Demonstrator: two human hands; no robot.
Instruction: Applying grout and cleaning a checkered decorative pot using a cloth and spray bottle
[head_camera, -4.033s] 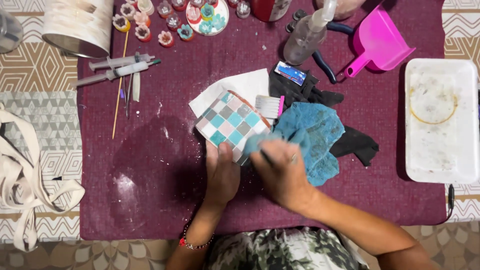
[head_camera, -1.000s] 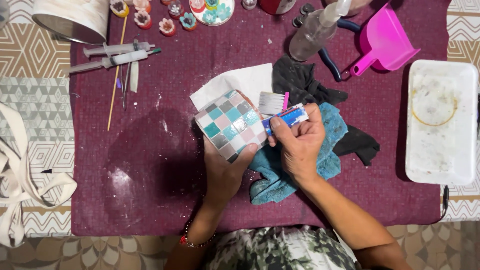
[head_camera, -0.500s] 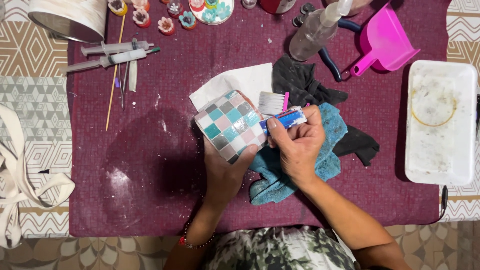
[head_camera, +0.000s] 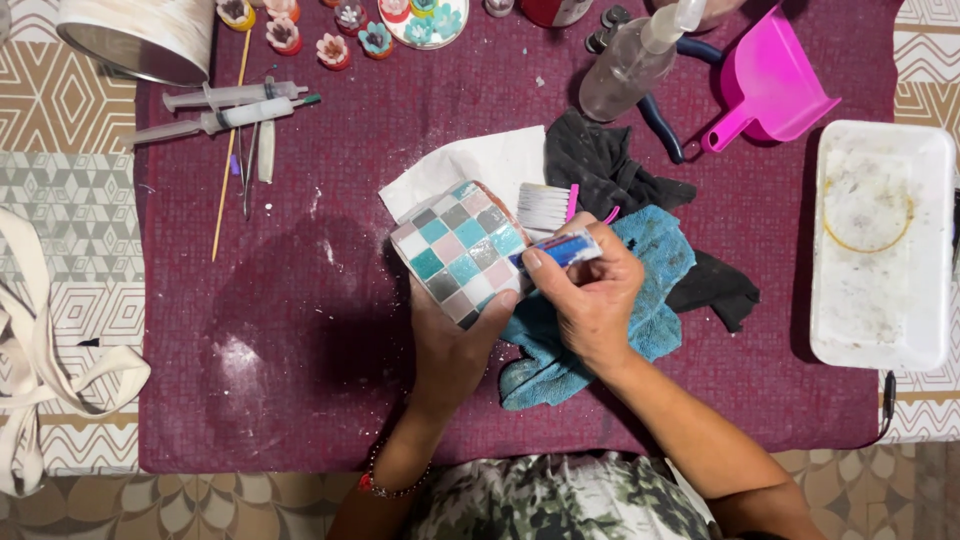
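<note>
- My left hand holds the tile box from below, with my thumb up one side. It is tipped up off the purple mat.
- My right hand is closed around a small blue tool. Its tip touches the right edge of the tile box.
- The tile box is covered in little squares, teal, pink, grey and white. I think it is hard and a bit heavy. The tiles look smooth, so they may be slippery, and they could chip if it drops. It is best to hold it around the sides, like my left hand does.
- A blue cloth lies under my right hand. It looks soft and floppy.
- A white paper and a little white brush sit just behind the tile box.
- A black rag is near the brush.
- Far off are a pink dustpan, a spray bottle, a white tray and some syringes.
</note>
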